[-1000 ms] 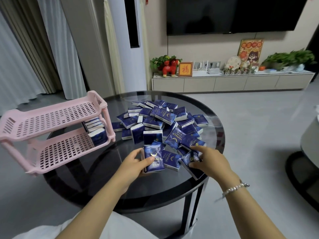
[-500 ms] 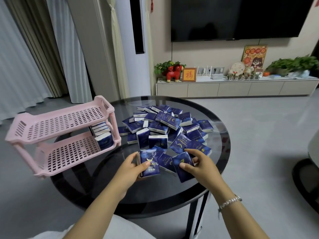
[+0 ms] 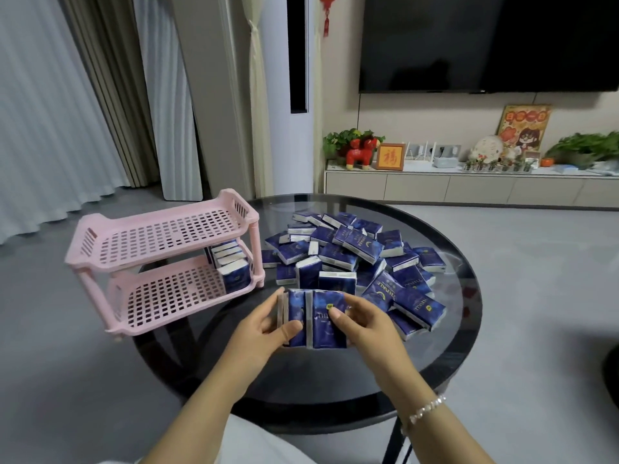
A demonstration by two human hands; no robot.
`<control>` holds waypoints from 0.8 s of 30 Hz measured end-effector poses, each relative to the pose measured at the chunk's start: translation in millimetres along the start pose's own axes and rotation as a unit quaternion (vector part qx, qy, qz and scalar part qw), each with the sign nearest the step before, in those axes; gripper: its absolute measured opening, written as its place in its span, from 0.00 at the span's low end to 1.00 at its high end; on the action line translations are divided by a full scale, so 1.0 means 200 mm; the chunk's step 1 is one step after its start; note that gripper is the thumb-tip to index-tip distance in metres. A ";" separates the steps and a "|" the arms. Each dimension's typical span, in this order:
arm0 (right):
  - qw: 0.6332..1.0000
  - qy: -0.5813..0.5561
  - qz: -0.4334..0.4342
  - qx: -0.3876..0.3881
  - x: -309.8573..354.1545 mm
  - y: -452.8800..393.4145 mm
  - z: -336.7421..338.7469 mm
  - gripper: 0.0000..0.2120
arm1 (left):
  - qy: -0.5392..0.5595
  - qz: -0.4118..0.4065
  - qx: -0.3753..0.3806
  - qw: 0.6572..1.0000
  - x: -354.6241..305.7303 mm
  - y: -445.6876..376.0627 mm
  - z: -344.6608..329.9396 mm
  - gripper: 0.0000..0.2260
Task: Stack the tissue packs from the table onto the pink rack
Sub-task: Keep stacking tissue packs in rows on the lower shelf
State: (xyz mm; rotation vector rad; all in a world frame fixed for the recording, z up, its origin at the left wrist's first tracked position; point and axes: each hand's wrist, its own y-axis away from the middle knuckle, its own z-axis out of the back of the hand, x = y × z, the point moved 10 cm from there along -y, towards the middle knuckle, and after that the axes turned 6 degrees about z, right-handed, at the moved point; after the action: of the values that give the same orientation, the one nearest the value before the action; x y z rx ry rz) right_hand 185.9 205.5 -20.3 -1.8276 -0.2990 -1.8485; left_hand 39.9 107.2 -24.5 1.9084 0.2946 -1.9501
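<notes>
The left hand (image 3: 264, 326) has its fingers (image 3: 290, 328) curled round the left end of a small bundle of held packs (image 3: 311, 318), thumb laid across the blue front. The right hand (image 3: 365, 324) pinches the right end of the same bundle, its thumb on the front face and the other fingers behind. The packs in the bundle stand on edge side by side, pressed together between the two hands, at the near middle of the round dark glass surface (image 3: 335, 376).

Just beyond and to the right of the hands lies a loose heap of blue tissue packs (image 3: 348, 252), spreading toward the far side of the surface, some flat, some tilted on one another. On the left side of the surface stands the pink rack (image 3: 160, 259), with two slotted shelves. A row of racked packs (image 3: 231, 262) stands on edge at the right end of its lower shelf.

A beaded bracelet (image 3: 423, 411) circles the right wrist. Far behind, a low cabinet (image 3: 469, 189) runs along the wall under a dark television (image 3: 485, 41), and curtains (image 3: 67, 95) hang at the far left
</notes>
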 end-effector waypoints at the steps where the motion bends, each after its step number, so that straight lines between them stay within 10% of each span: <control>1: 1.000 0.021 0.010 0.003 0.00 0.00 -0.03 0.07 | -0.009 0.001 0.001 1.000 0.00 0.00 0.02 0.43; 10: 0.995 0.056 0.011 0.082 0.00 -0.09 -0.22 0.09 | -0.020 0.021 0.034 0.999 0.07 -0.05 0.06 0.29; 15: 0.967 0.076 -0.070 0.234 -0.12 -0.15 -0.33 0.44 | -0.032 0.031 0.077 0.996 0.10 -0.08 0.13 0.39; 24: 0.934 0.191 0.016 0.302 -0.06 -0.15 -0.45 0.34 | -0.460 0.014 -0.014 0.888 0.13 -0.07 0.21 0.41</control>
State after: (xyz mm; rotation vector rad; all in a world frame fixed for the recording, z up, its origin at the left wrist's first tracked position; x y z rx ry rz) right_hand 92.9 187.6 -32.5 -1.0331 -0.6062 -1.7788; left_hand -3.4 99.0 -50.4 0.7748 0.0079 -2.5339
